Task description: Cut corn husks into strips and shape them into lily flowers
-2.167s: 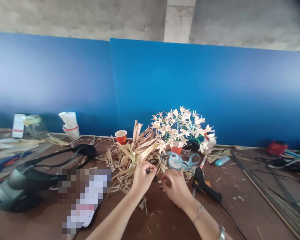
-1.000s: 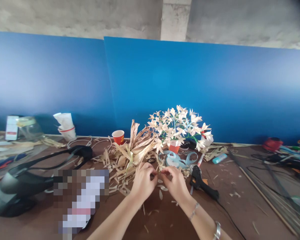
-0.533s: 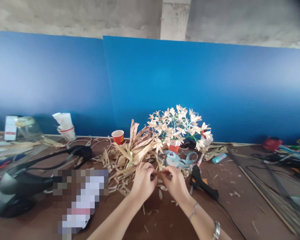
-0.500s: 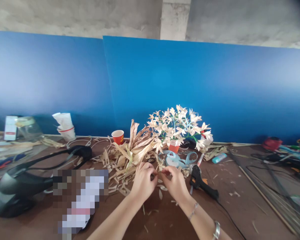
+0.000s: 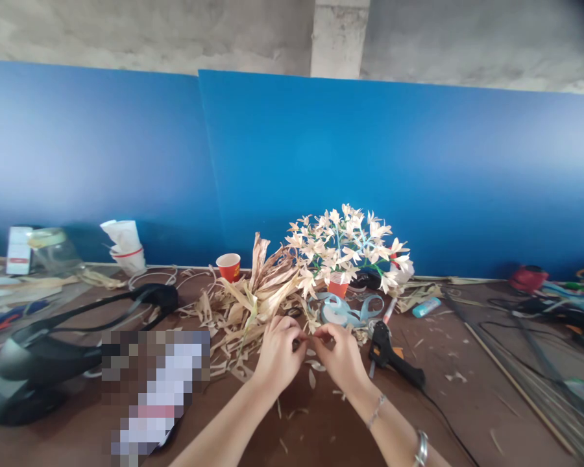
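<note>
My left hand [image 5: 278,353] and my right hand [image 5: 338,355] meet fingertip to fingertip over the brown table [image 5: 331,421], both pinched on a small pale husk piece [image 5: 310,335] between them. Just behind the hands lies a pile of dried corn husks [image 5: 250,295]. Cut husk petals [image 5: 312,375] lie on the table under my hands. A bouquet of pale husk flowers [image 5: 348,246] stands in a red cup behind them.
A black glue gun [image 5: 392,357] with its cord lies right of my right hand. Light blue ribbon [image 5: 343,310], a red paper cup [image 5: 228,266], stacked white cups [image 5: 124,245], a dark headset [image 5: 39,357] and thin wires [image 5: 525,376] lie around. A blue wall backs the table.
My right hand has moved up and left to meet my left hand at the husk piece. In the last second both hands have barely moved.
</note>
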Motion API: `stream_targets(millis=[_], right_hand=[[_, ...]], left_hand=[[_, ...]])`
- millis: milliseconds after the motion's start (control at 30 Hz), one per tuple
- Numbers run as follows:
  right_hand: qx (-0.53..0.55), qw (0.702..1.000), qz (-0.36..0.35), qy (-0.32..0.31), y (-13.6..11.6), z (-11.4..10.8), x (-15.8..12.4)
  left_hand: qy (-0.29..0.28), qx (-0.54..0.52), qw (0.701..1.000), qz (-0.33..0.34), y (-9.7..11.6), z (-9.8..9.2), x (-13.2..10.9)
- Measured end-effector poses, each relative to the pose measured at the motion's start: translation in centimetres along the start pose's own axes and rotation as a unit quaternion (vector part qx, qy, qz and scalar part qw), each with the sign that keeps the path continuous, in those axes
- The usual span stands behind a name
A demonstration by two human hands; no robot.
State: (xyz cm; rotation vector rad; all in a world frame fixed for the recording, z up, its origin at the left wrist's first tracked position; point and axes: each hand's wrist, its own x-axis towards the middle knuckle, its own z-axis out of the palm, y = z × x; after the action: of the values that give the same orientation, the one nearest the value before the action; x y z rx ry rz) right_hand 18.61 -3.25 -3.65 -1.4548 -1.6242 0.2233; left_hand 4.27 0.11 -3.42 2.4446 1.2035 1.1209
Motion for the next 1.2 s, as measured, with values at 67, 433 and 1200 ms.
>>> stream_targets(millis=[67,433,1200], right_hand=[[0.0,1.0,0.003,0.0,0.0,0.0,0.0],[0.034,0.999,-0.001,0.005,0.2,-0.1,-0.1],[0.329,0.928,0.172,-0.042,1.1,-1.1,0.7]], left_hand=[[0.001,-0.001,1.0,-0.001,0.0,0.0,0.0],[0.011,-0.049,0.998,-0.028,-0.3,0.3,0.2],[-0.044,-0.242,0.962,-0.121,-0.6,-0.6,0.8]])
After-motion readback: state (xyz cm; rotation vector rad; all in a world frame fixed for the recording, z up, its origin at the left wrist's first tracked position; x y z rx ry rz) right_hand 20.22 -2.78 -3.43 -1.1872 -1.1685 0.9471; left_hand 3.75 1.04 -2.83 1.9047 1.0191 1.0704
